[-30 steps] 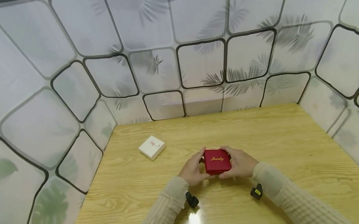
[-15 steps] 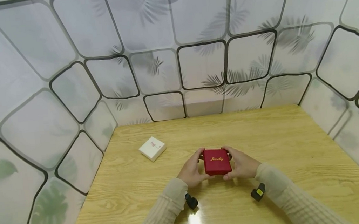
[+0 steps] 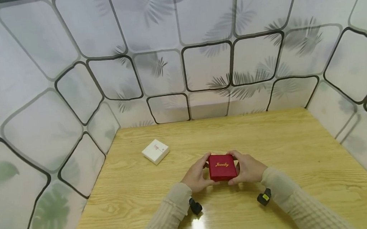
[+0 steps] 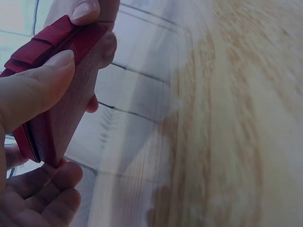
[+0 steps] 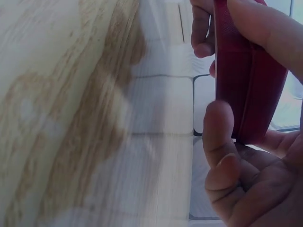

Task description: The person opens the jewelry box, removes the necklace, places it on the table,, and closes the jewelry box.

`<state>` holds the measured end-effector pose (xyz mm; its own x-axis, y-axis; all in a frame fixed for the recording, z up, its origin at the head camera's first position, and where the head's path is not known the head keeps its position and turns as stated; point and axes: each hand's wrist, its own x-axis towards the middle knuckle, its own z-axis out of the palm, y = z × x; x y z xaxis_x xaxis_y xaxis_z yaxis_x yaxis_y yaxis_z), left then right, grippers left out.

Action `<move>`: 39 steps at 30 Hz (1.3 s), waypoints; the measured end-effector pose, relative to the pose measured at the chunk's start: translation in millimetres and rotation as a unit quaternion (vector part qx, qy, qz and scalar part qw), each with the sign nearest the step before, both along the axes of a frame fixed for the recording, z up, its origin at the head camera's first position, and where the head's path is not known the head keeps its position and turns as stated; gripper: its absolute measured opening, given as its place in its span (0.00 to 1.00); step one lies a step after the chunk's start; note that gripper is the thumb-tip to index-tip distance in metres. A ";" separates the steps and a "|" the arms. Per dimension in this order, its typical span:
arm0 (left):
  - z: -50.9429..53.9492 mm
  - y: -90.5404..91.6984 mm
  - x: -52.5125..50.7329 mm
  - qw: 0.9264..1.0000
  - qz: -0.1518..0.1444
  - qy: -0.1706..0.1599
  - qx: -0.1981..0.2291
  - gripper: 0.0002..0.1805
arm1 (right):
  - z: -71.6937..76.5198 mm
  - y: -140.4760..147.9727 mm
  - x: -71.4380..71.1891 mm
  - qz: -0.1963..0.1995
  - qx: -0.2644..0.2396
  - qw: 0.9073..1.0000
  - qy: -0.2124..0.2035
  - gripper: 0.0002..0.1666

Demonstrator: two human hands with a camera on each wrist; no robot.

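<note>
Red "Jewelry" box (image 3: 222, 167) is between the two hands, just off the wood surface (image 3: 282, 139), lettering up. Left hand (image 3: 196, 175): grip holding the box's left side, thumb on near face. Right hand (image 3: 250, 168): grip holding the right side, thumb also near. Ribbon bow (image 4: 31, 52) on near face. White box (image 3: 155, 151) rests on surface, farther back, left, well apart.
</note>
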<state>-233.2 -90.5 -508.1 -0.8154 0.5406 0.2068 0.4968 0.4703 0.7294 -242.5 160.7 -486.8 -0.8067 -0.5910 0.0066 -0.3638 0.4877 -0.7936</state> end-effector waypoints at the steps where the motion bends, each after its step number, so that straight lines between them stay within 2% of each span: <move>1: 0.0 0.0 0.0 1.000 -0.001 0.001 0.002 0.56 | -0.1 0.0 0.0 0.000 0.000 1.000 -0.003 0.56; 7: 0.4 0.4 1.4 1.000 -0.009 -0.012 0.015 0.56 | 0.8 0.7 -0.5 -0.008 0.031 0.999 -0.001 0.55; 10: -0.2 0.5 1.6 1.000 -0.019 -0.008 0.014 0.56 | 0.3 1.5 -1.0 -0.008 0.042 0.999 0.001 0.55; 16: -1.1 -0.9 0.7 1.000 -0.024 0.004 0.013 0.55 | -1.3 2.7 -1.2 -0.001 0.023 0.999 -0.030 0.55; 21: -1.3 -2.3 0.6 1.000 -0.014 0.000 0.015 0.56 | -0.6 1.7 0.5 -0.013 0.033 0.999 -0.013 0.55; 28: -1.9 -2.9 1.2 0.999 -0.017 -0.008 0.028 0.56 | -1.1 -0.8 1.3 -0.035 0.070 0.996 0.032 0.57; 32: -2.8 -2.2 1.7 0.999 -0.018 -0.002 0.030 0.56 | -0.7 -1.0 1.4 -0.033 0.070 0.997 0.031 0.56; 39: -2.3 -2.1 2.8 1.000 0.002 0.015 0.014 0.55 | -0.7 1.0 2.5 -0.024 0.056 0.998 0.023 0.55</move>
<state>-230.5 -92.6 -510.4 -0.8107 0.5312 0.2461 0.5165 0.4512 0.7278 -240.0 161.7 -487.5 -0.8347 -0.5504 -0.0193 -0.3731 0.5909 -0.7153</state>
